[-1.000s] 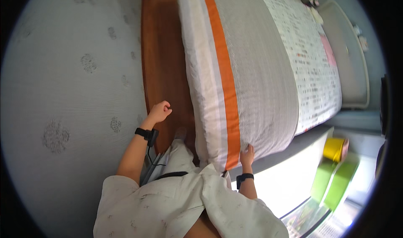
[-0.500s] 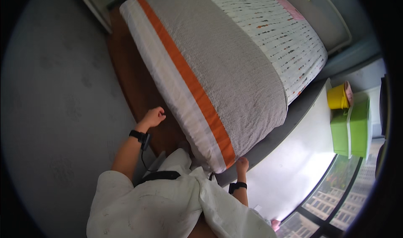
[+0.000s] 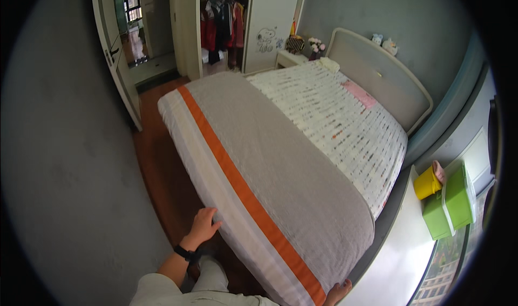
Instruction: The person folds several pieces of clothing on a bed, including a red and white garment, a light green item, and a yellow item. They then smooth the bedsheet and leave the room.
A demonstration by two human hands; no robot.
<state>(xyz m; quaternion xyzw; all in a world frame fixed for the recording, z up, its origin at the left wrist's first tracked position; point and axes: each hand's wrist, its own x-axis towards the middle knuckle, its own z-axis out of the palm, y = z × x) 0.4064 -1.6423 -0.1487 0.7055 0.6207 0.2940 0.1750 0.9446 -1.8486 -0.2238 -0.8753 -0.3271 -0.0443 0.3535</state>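
Note:
A grey woven bed cover (image 3: 291, 160) with an orange stripe (image 3: 237, 182) and a pale border (image 3: 199, 144) lies over the foot of a bed. My left hand (image 3: 204, 226) is beside the cover's hanging border, fingers loosely bent and apart, with no cloth visible in it. At the near right corner of the cover, my right hand (image 3: 339, 293) rests against its edge; thumb and fingers look apart, though the lower part is cut off by the frame. A patterned white sheet (image 3: 329, 117) covers the rest of the bed, with a pink cloth (image 3: 359, 94) near the headboard.
On the right, a white ledge (image 3: 386, 252) runs along the window, holding a yellow bucket (image 3: 427, 184) and green boxes (image 3: 450, 206). A grey wall (image 3: 65, 171) stands left of the brown floor (image 3: 156, 166). Beyond are an open door (image 3: 116, 63) and a wardrobe (image 3: 272, 25).
The view has lifted, bringing the door, wardrobe and headboard into sight. My left hand has come closer to the cover's border. My right hand, closed before, now shows its fingers apart at the corner.

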